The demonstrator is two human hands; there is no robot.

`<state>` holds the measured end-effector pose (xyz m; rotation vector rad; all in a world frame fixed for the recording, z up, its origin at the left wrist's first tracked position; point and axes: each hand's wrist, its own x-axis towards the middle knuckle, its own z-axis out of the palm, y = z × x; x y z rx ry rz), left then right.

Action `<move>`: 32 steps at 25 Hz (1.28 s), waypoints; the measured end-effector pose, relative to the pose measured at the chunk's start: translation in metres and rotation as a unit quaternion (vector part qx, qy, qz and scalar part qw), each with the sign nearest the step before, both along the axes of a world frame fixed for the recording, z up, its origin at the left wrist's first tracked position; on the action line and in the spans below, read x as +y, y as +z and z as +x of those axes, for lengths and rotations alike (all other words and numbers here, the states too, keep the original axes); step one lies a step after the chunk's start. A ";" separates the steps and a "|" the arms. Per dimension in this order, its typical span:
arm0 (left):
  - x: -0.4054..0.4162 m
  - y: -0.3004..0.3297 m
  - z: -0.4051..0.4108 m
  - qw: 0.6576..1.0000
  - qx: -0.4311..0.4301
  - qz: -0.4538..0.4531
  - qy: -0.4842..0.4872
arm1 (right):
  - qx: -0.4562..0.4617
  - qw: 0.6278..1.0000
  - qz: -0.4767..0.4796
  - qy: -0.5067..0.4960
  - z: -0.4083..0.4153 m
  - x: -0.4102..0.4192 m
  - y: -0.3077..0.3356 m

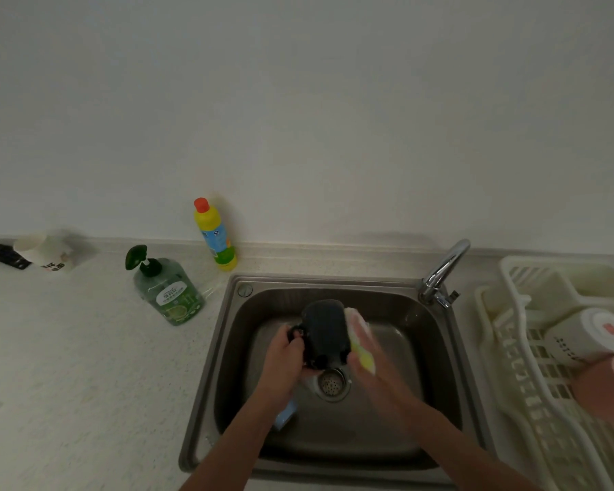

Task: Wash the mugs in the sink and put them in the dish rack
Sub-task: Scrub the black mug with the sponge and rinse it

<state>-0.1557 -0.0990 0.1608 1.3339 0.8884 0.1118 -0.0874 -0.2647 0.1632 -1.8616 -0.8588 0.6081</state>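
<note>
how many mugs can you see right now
4: a dark mug held over the sink by the left hand, a white mug and a pink mug in the rack, another white one far left. More may be hidden.

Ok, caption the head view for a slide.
Left hand grips a dark mug over the sink while right hand scrubs it with a sponge.

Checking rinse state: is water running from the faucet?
No, the faucet shows no stream; the left hand holds the dark mug over the sink away from the spout.
</note>
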 end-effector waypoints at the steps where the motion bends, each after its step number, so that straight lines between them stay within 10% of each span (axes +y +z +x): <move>1: 0.001 -0.004 0.001 0.998 0.011 0.051 -0.032 | -0.079 0.996 -0.035 0.029 -0.003 0.005 -0.002; 4: -0.005 -0.007 0.000 0.990 0.020 0.108 -0.091 | -0.242 0.960 -0.123 0.069 0.008 0.023 0.004; 9: -0.003 -0.010 0.002 0.999 0.004 0.046 -0.027 | 0.062 0.998 0.001 0.005 0.022 0.004 -0.006; 14: -0.008 -0.018 0.006 0.990 -0.010 0.104 -0.093 | -0.220 0.965 -0.126 0.071 0.011 0.032 -0.007; 19: -0.002 -0.015 0.006 1.000 0.016 0.015 0.004 | 0.165 0.986 -0.013 -0.033 0.026 0.014 -0.005; 25: -0.013 -0.018 0.008 1.000 0.004 0.002 -0.028 | -0.143 0.984 -0.087 0.068 0.028 0.016 -0.016; 29: -0.014 -0.016 0.011 1.000 0.001 -0.027 0.011 | 0.094 0.995 -0.019 0.004 0.040 0.004 -0.005; 32: -0.012 -0.014 0.014 0.999 -0.001 -0.018 0.026 | 0.021 0.999 -0.030 0.023 0.028 0.000 -0.004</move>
